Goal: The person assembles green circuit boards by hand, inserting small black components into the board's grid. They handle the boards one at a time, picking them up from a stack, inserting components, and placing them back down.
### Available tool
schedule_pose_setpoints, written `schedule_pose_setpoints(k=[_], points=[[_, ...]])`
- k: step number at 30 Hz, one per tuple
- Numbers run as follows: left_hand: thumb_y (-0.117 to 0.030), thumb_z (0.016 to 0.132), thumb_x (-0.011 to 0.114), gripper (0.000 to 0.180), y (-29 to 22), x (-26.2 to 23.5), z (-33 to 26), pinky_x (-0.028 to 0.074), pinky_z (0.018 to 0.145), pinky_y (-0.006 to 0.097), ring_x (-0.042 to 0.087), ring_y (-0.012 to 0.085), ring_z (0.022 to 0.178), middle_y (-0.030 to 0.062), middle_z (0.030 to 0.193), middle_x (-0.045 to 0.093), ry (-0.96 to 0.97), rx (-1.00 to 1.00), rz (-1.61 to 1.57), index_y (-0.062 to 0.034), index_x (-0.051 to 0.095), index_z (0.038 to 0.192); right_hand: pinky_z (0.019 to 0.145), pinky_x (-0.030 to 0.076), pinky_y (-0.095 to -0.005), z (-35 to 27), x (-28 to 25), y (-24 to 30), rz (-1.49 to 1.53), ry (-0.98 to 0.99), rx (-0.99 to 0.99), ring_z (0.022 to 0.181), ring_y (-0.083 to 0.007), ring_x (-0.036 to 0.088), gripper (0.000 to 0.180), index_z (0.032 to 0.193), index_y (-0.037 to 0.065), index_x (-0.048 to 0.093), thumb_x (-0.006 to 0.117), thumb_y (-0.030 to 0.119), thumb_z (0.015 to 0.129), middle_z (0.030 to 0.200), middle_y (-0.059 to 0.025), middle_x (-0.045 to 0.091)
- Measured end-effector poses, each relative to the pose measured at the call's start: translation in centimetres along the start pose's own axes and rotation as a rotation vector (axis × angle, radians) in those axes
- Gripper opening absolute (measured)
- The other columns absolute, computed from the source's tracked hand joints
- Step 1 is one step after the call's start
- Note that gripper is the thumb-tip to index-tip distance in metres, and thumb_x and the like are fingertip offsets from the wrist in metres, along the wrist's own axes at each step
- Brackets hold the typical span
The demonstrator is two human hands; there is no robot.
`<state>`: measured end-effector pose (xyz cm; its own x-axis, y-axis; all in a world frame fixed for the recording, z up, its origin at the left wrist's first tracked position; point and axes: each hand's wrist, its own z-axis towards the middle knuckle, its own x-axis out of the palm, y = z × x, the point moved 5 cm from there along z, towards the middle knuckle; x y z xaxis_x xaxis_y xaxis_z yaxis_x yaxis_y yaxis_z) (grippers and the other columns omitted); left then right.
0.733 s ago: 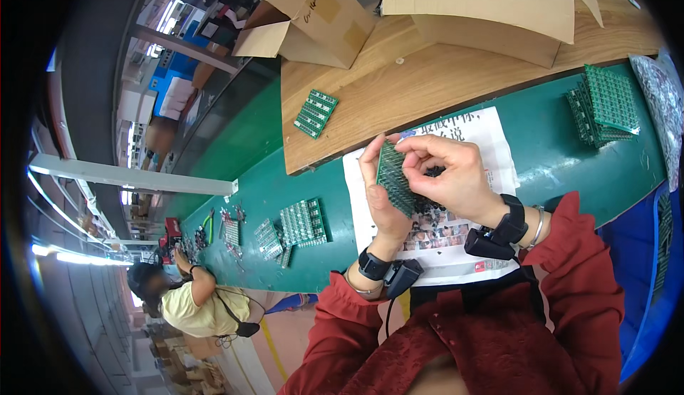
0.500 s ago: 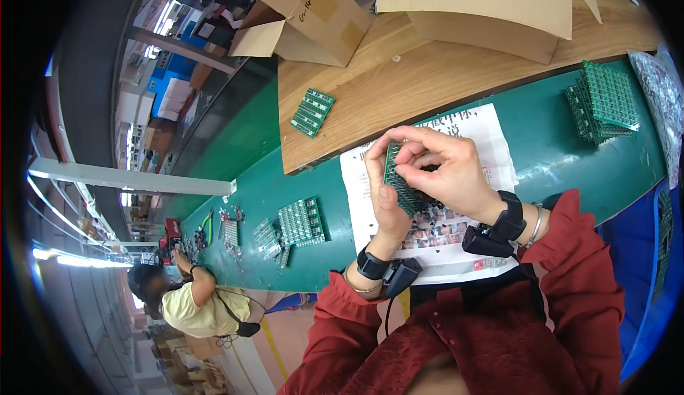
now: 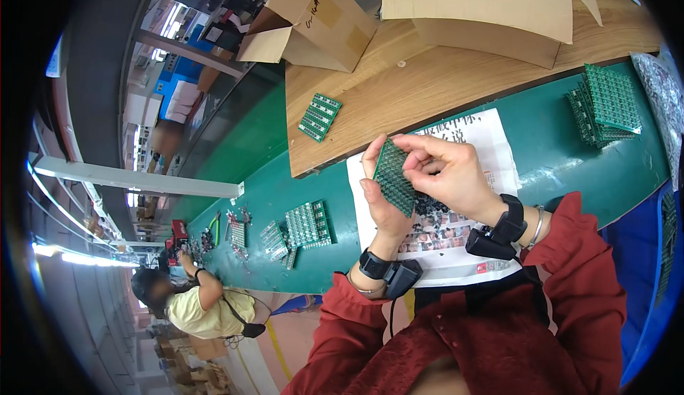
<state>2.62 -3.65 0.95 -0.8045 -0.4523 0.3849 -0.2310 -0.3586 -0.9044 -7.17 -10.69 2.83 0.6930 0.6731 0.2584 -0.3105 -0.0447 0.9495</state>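
Circuit board [image 3: 394, 179] sits mid-frame, edges clamped in my left hand [image 3: 389, 221]; my right hand [image 3: 452, 174] curls at its face, whether pinching anything I cannot tell; steady edge hold, light touch should work best

I see a green table [image 3: 545, 145] bearing newspaper [image 3: 456, 272], circuit boards [image 3: 308, 225] and pliers [image 3: 216, 228], and a wooden top [image 3: 420, 78] bearing cardboard boxes [image 3: 484, 21].

Newspaper [image 3: 456, 261] lies beneath the circuit board [image 3: 394, 180] (board stack [image 3: 610, 101] at right).
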Motion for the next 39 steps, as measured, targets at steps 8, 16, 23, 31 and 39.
schedule_pose_setpoints(k=[8, 16, 23, 31, 39], points=[[-0.073, 0.082, 0.041, 0.086, 0.4, 0.7, -0.1, 0.039, 0.100, 0.043, 0.050, 0.0300, 0.113, 0.0180, 0.123, 0.047, 0.063, 0.017, 0.023, -0.0042, 0.032, 0.133, 0.068, 0.054, -0.0215, -0.1, 0.4, -0.2, -0.153, 0.007, -0.114, 0.074, -0.0072, 0.060, 0.036, 0.111, 0.000, 0.063, 0.061, -0.009, 0.076, 0.083, -0.0047, 0.064], [-0.078, 0.079, 0.039, 0.092, -0.2, 0.8, 0.1, 0.036, 0.102, 0.042, 0.046, 0.0285, 0.118, 0.0194, 0.130, 0.042, 0.057, -0.009, 0.033, -0.0043, 0.029, 0.134, 0.071, 0.055, -0.0223, 0.0, 0.3, 1.4, -0.065, -0.019, -0.188, 0.078, -0.0083, 0.062, 0.037, 0.111, 0.001, 0.064, 0.062, -0.010, 0.076, 0.089, -0.0051, 0.065], [-0.080, 0.077, 0.040, 0.096, 0.2, 0.7, -0.1, 0.037, 0.102, 0.040, 0.046, 0.0284, 0.119, 0.0194, 0.130, 0.041, 0.132, 0.038, 0.141, -0.0043, 0.026, 0.135, 0.073, 0.055, -0.0234, -0.2, 0.7, 1.7, -0.054, 0.004, -0.199, 0.081, -0.0103, 0.064, 0.038, 0.112, 0.003, 0.064, 0.062, -0.010, 0.077, 0.093, -0.0061, 0.066], [-0.077, 0.079, 0.042, 0.092, -0.5, 0.6, 0.1, 0.039, 0.100, 0.042, 0.046, 0.0284, 0.118, 0.0189, 0.130, 0.041, 0.038, 0.085, 0.109, -0.0051, 0.029, 0.134, 0.068, 0.054, -0.0215, -0.5, 0.2, 1.5, -0.161, -0.023, -0.295, 0.077, -0.0086, 0.063, 0.039, 0.113, 0.002, 0.064, 0.064, -0.008, 0.075, 0.086, -0.0065, 0.066], [-0.080, 0.077, 0.040, 0.095, -0.2, 0.7, -0.1, 0.039, 0.100, 0.041, 0.047, 0.0283, 0.116, 0.0189, 0.131, 0.041, 0.079, 0.043, 0.096, -0.0052, 0.029, 0.134, 0.065, 0.054, -0.0218, -0.5, 0.9, 1.0, -0.072, 0.007, -0.179, 0.073, -0.0081, 0.062, 0.038, 0.111, 0.002, 0.064, 0.063, -0.009, 0.075, 0.083, -0.0062, 0.065]])
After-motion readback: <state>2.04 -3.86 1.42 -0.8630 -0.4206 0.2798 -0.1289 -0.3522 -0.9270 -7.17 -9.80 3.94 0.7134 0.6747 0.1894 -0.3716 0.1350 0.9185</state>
